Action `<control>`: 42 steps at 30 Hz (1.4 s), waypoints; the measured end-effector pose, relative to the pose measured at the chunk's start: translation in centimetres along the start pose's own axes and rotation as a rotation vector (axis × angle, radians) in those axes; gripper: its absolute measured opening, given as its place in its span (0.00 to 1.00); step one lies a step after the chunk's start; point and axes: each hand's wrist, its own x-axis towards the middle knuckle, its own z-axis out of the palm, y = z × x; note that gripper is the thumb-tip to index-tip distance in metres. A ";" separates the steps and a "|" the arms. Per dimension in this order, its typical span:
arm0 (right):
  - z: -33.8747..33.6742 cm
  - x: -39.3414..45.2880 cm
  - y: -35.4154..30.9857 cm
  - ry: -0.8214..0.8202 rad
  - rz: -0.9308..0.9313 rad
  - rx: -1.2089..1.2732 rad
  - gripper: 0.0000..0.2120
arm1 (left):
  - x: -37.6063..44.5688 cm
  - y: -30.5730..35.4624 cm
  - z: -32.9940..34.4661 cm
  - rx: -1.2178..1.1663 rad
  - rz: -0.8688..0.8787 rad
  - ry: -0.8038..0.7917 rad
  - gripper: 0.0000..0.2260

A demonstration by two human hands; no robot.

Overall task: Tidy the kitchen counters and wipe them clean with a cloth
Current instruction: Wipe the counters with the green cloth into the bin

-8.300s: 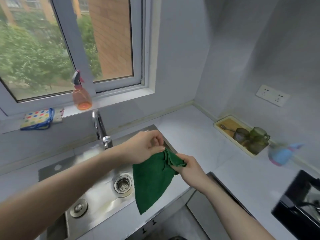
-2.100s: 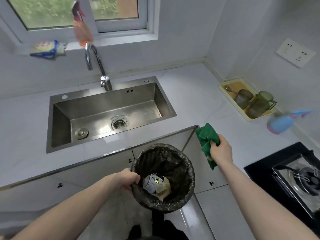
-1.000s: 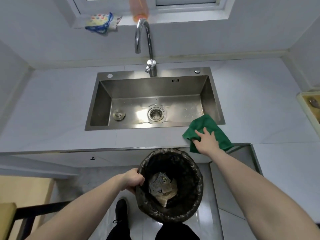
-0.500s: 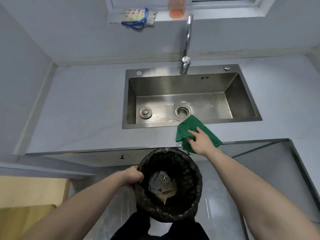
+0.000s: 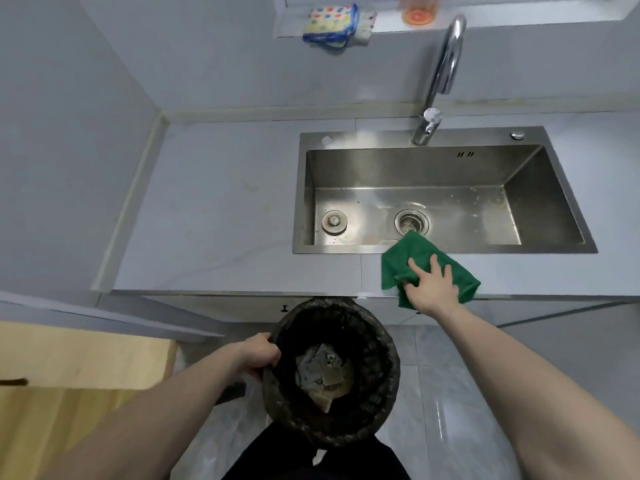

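Observation:
A green cloth [image 5: 410, 258] lies on the front strip of the pale counter [image 5: 221, 216], its far corner over the sink's front rim. My right hand [image 5: 431, 289] presses flat on the cloth with fingers spread. My left hand [image 5: 258, 353] grips the rim of a round bin with a black liner [image 5: 377, 386], held below the counter edge. Scraps of paper rubbish lie inside the bin.
A steel sink [image 5: 550, 199] with a tall tap [image 5: 440, 81] fills the counter's right half. On the window sill above lie a spotted cloth [image 5: 332, 24] and an orange bottle [image 5: 417, 12]. A wooden surface [image 5: 69, 375] is at lower left, and grey floor tiles below.
My right hand has slid the green cloth leftward along the counter's front strip, from the sink's right corner to near the drain. The bin stays in my left hand.

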 end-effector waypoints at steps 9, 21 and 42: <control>6.3 -4.6 -12.6 -0.052 -0.361 -0.037 0.28 | 1.4 -3.7 -4.9 -0.030 0.029 0.001 0.21; 8.3 -9.9 -24.1 -0.105 -0.542 0.321 0.18 | 2.2 -9.7 -14.8 -0.031 0.029 -0.099 0.26; 9.6 2.0 -40.6 -0.233 -0.470 -0.262 0.28 | 5.2 -16.4 -21.1 -0.031 0.026 -0.122 0.29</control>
